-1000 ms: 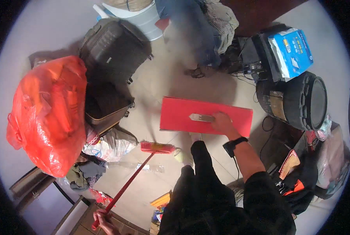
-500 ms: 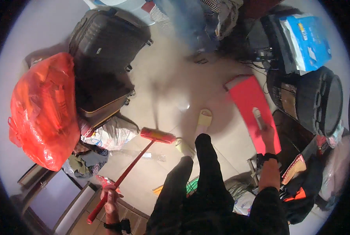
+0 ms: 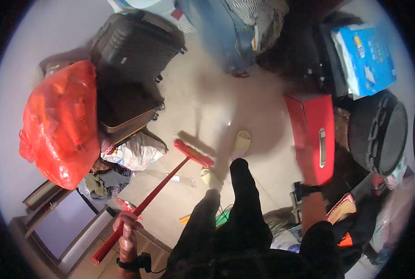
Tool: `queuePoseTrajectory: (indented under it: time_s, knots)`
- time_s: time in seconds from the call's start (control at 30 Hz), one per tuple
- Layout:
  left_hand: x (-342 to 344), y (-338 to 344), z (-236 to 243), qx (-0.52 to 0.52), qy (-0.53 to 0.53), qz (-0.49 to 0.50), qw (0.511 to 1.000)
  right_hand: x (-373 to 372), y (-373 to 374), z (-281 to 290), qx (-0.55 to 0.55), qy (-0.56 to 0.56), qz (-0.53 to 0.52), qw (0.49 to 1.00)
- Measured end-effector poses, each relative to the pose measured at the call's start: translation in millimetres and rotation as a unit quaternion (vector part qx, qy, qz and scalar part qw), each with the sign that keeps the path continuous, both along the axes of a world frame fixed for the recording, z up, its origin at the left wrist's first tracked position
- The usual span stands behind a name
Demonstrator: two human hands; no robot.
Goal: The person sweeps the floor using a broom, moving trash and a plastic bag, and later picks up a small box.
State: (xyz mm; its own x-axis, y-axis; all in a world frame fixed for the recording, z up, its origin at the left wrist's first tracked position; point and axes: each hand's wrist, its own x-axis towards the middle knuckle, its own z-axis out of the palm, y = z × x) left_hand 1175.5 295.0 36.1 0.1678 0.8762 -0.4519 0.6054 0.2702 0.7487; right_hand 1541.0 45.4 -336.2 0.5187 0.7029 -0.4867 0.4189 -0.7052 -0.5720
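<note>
My left hand (image 3: 129, 224) grips the red shaft of a broom (image 3: 160, 188), whose pink-red head (image 3: 193, 153) lies on the tiled floor beside my slippered feet. At the right, my right hand (image 3: 305, 160) is at the near left part of a red box (image 3: 320, 111), which has a cutout handle slot; motion smears the fingers, so their grip is unclear. The box leans close to a black drum-like container (image 3: 379, 132). My yellow slippers (image 3: 243, 138) show between the broom head and the box.
Black suitcases (image 3: 133, 46) and a red plastic sack (image 3: 58, 125) line the left. A blue package (image 3: 365, 58) rests on dark items at upper right. Hanging or piled clothes (image 3: 235, 28) fill the top; bags and cloths (image 3: 135, 151) crowd both sides of the tiled floor (image 3: 268, 181).
My right hand has moved the red box from the middle to the right and turned it upright along the clutter. The broom head has shifted slightly forward and right. My left hand still holds the shaft.
</note>
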Motion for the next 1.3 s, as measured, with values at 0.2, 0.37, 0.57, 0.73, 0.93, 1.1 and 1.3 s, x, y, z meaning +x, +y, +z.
queuePoseTrajectory:
  time_s: [0.2,0.37,0.57,0.73,0.93,1.1,1.3]
  knots:
    - [38.6,-1.9,43.7,-0.023,-0.137,-0.154,0.978,-149.8,166.4,221.1,0.299,0.301,0.182,0.887]
    - [41.7,-11.2,6.4,-0.072,-0.250,-0.148,0.954,-186.3,183.0,247.4,0.261,0.224,0.212,0.915]
    - [40.1,-17.4,-21.0,-0.093,-0.357,-0.114,0.922,-128.8,166.6,165.8,0.261,0.009,0.250,0.932]
    - [53.9,-12.9,-79.8,-0.154,-0.346,-0.038,0.925,-108.6,158.5,84.6,0.211,0.008,0.216,0.953]
    - [-15.3,-18.9,-75.7,-0.125,-0.338,0.073,0.930,-188.9,189.4,68.1,0.248,0.057,0.285,0.924]
    - [-72.9,-43.2,-36.3,-0.018,-0.294,0.078,0.952,-264.1,209.7,82.2,0.282,0.091,0.380,0.876]
    - [-122.9,-69.0,-16.9,0.030,-0.317,0.068,0.945,-295.4,217.5,134.2,0.276,0.129,0.390,0.869]
